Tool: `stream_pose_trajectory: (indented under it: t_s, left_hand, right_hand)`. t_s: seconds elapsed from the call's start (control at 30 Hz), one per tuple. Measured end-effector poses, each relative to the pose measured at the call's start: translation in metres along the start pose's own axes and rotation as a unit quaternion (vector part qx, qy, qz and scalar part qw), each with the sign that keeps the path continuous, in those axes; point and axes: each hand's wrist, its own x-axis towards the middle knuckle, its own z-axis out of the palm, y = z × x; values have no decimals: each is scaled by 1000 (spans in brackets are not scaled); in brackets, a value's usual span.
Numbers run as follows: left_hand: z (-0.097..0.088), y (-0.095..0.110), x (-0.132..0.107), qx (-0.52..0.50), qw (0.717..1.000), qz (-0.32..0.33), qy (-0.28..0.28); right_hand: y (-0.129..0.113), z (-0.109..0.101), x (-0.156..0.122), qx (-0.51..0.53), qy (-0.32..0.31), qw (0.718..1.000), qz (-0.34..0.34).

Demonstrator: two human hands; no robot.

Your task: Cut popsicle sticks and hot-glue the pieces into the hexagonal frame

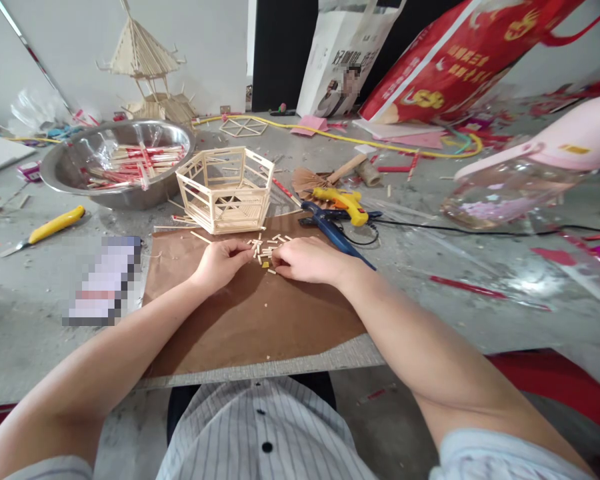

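Observation:
My left hand and my right hand rest on a brown board, both with fingers curled, on either side of a small heap of short wooden stick pieces. The fingertips of both hands touch the pieces; what they pinch is too small to make out. Just behind the heap stands a hexagonal frame built of light wooden sticks.
A steel bowl with red-tipped sticks sits back left, a yellow-handled knife at left. A yellow and blue glue gun lies right of the frame. A stick pagoda model, bags and a clear jug stand behind.

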Motion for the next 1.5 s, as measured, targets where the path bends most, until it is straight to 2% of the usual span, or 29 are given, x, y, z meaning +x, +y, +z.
stream_pose_trajectory:
  t_s: [0.1, 0.2, 0.23, 0.3, 0.37, 0.43, 0.53, 0.67, 0.77, 0.83, 0.87, 0.9, 1.0, 1.03, 1.07, 1.1, 1.17, 1.27, 1.33, 1.37, 1.43, 1.5]
  left_hand:
    - [0, 0, 0, -8, 1000, 4, 1]
    - [0, 3, -1, -23, 1000, -5, 2]
    - [0, 5, -2, -30, 999, -13, 2]
    - [0, 8, -2, -49, 998, -31, 3]
    - [1, 12, -3, -81, 995, -53, 9]
    - [2, 15, -4, -117, 990, -74, 12]
    - [2, 20, -6, -155, 984, -90, 7]
    - [2, 22, -7, -167, 982, -90, -2]
    - [2, 21, -7, -156, 984, -85, -3]
    - [2, 19, -6, -139, 987, -77, -4]
    - [1, 18, -6, -128, 989, -70, -4]
    - [1, 16, -6, -114, 992, -62, -1]
    - [1, 10, -4, -64, 997, -35, 6]
    - [1, 9, -4, -48, 998, -26, 6]
    - [1, 7, -3, -34, 999, -18, 7]
    - [1, 6, -3, -22, 1000, -11, 7]
    - [0, 4, -3, -3, 1000, 0, 10]
    - [0, 2, -2, 14, 1000, 7, 15]
    - [-1, 0, -2, 21, 1000, 10, 17]
    - [-1, -1, -2, 20, 1000, 11, 17]
    - [-1, -1, -1, 15, 1000, 12, 16]
    - [-1, -1, -1, 8, 1000, 11, 15]
  right_hand:
    - [3, 2, 0, 34, 16, 999, 0]
    - [5, 5, 3, 167, 108, 980, 12]
    - [4, 7, 5, 240, 155, 958, 20]
    - [1, 12, 10, 406, 228, 884, 37]
    - [-5, 16, 15, 546, 244, 800, 52]
    - [-11, 19, 19, 635, 223, 737, 66]
    - [-17, 21, 21, 696, 190, 688, 82]
    - [-20, 19, 21, 727, 176, 659, 77]
    - [-19, 19, 21, 731, 167, 657, 72]
    - [-16, 20, 21, 713, 160, 679, 78]
    - [-14, 21, 21, 687, 158, 705, 82]
    - [-11, 22, 21, 646, 156, 742, 85]
    - [-1, 23, 20, 451, 163, 874, 78]
    - [4, 22, 19, 378, 186, 904, 76]
    - [10, 20, 18, 310, 221, 922, 78]
    - [17, 17, 16, 247, 269, 927, 90]
    - [37, 10, 11, 144, 362, 910, 142]
    - [75, 4, 1, 48, 404, 869, 282]
    - [100, 6, -5, 13, 391, 840, 376]
    - [111, 9, -6, 18, 363, 829, 425]
    - [127, 15, -7, 56, 270, 833, 479]
    - [137, 22, -5, 82, 226, 837, 491]
